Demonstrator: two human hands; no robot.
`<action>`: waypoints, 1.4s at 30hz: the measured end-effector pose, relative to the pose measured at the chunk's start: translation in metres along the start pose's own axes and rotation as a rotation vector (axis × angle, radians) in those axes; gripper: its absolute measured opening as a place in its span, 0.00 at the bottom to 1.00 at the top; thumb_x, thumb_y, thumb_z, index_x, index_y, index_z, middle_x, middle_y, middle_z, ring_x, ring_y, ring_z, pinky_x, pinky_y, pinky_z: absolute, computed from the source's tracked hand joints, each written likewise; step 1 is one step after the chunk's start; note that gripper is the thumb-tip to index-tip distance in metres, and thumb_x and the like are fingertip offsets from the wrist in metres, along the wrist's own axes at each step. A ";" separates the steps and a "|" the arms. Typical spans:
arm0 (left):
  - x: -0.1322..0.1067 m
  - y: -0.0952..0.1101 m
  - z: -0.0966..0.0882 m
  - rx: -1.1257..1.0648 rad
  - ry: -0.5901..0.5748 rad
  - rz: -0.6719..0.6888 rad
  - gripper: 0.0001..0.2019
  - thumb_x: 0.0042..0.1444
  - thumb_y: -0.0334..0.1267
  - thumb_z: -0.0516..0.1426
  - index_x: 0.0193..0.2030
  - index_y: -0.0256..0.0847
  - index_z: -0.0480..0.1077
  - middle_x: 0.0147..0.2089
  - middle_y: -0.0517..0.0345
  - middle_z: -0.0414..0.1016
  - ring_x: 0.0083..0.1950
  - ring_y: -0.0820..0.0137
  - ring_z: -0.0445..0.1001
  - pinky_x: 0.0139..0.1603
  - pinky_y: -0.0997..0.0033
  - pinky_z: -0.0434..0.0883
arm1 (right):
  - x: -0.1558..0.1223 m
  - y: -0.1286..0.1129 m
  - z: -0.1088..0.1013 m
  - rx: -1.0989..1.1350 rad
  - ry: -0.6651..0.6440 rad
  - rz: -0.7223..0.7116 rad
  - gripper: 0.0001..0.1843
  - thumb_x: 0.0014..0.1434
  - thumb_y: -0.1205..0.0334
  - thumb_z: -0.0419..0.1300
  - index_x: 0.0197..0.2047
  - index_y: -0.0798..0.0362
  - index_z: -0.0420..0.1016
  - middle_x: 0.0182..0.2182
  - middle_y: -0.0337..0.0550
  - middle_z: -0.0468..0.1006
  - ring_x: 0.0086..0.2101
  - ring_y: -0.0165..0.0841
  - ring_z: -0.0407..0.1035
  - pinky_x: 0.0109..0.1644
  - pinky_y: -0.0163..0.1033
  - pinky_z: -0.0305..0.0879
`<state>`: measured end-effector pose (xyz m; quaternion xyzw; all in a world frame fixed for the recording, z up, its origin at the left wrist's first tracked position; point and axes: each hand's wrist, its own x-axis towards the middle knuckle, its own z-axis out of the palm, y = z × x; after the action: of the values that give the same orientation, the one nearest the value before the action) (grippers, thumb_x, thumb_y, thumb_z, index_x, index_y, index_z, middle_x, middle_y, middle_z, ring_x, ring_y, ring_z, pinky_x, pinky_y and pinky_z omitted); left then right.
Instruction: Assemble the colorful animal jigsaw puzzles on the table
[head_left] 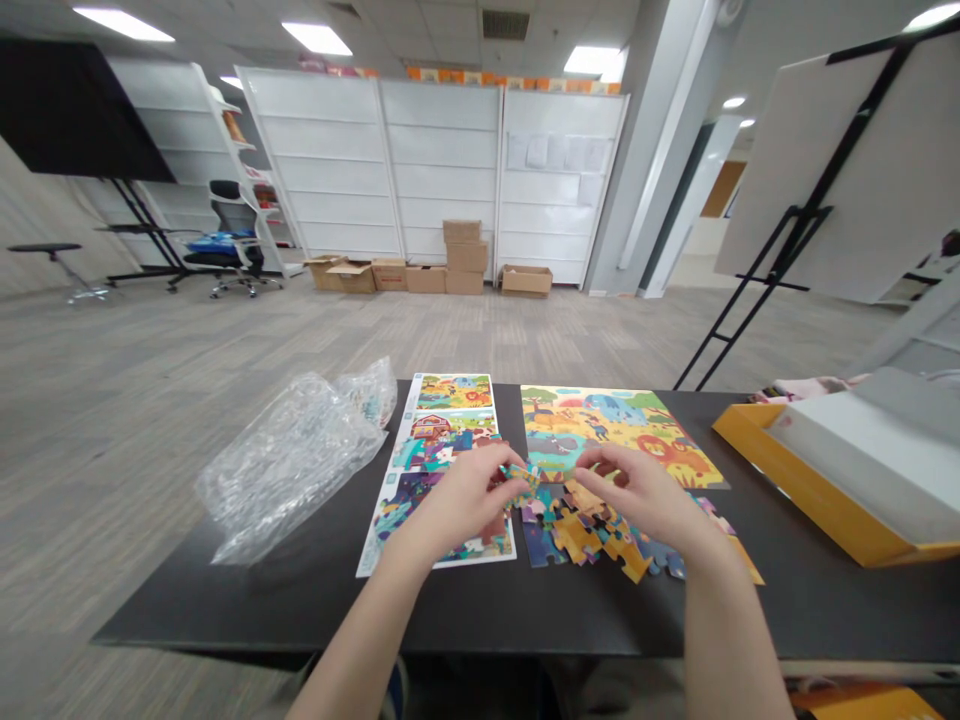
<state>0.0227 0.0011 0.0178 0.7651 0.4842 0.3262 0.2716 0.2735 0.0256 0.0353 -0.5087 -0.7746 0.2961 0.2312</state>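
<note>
- The two bare forearms come in from the bottom edge, nearest the camera, and meet over the middle of the black counter.
- The left hand has its grip closed: thumb and fingertips pinch the left end of the joined puzzle pieces.
- The right hand has its grip closed too, with the fingertips pinched on the right end of the same pieces. How many pieces it is made of is too small to tell.
- The joined puzzle pieces are held between the two hands, just above the counter and over the near-left edge of the loose pile.
- The loose pile lies under and in front of the right hand, a jumble of orange, blue and purple pieces flat on the counter.
- Under the left hand lies a printed sheet with several small cartoon scenes stacked one above the other.
- Beyond the pile, touching its far side, lies a large animal picture in yellow and green, flat on the counter.
- To the left of the sheet sits a crumpled clear plastic bag, reaching the counter's left edge.
- To the right, well apart from the hands, lies a yellow box tray with a white board resting in it.
- Farther off, on the floor, stand cardboard boxes against white wall panels, an office chair at left and a black easel with a white board at right.
</note>
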 end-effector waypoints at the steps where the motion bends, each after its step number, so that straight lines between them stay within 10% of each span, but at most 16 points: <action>1: -0.001 -0.004 -0.003 -0.027 -0.005 -0.056 0.08 0.62 0.39 0.59 0.46 0.42 0.72 0.38 0.59 0.77 0.32 0.70 0.75 0.34 0.72 0.68 | 0.001 0.006 0.000 -0.080 0.048 0.036 0.16 0.62 0.48 0.58 0.40 0.52 0.77 0.39 0.47 0.81 0.36 0.38 0.75 0.39 0.41 0.69; 9: -0.011 -0.018 -0.017 0.144 -0.116 -0.096 0.07 0.63 0.39 0.56 0.43 0.44 0.74 0.31 0.61 0.77 0.33 0.68 0.75 0.36 0.71 0.68 | 0.001 0.016 0.003 -0.311 -0.014 0.254 0.24 0.52 0.51 0.67 0.50 0.53 0.78 0.50 0.52 0.80 0.49 0.48 0.74 0.48 0.45 0.69; 14: -0.013 -0.015 -0.024 0.309 -0.068 -0.038 0.07 0.62 0.35 0.55 0.41 0.42 0.74 0.44 0.55 0.78 0.40 0.66 0.75 0.43 0.68 0.69 | 0.001 0.020 0.004 -0.278 -0.038 0.179 0.24 0.51 0.53 0.67 0.50 0.54 0.79 0.51 0.53 0.80 0.50 0.49 0.73 0.51 0.46 0.68; 36: -0.017 -0.028 -0.027 0.396 -0.125 -0.055 0.07 0.61 0.39 0.58 0.43 0.42 0.75 0.45 0.55 0.79 0.48 0.62 0.75 0.49 0.66 0.69 | 0.003 0.028 0.007 -0.189 -0.047 0.135 0.30 0.49 0.59 0.68 0.57 0.53 0.74 0.53 0.52 0.77 0.53 0.48 0.70 0.57 0.49 0.66; 42: -0.017 -0.027 -0.027 0.376 -0.145 -0.055 0.07 0.59 0.37 0.59 0.43 0.43 0.75 0.45 0.56 0.80 0.47 0.63 0.76 0.47 0.67 0.69 | 0.001 0.024 0.002 -0.121 -0.020 0.085 0.10 0.55 0.56 0.63 0.38 0.51 0.75 0.34 0.42 0.78 0.36 0.38 0.71 0.40 0.41 0.67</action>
<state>-0.0187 -0.0015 0.0109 0.8102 0.5367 0.1666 0.1669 0.2878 0.0338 0.0172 -0.5511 -0.7712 0.2633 0.1795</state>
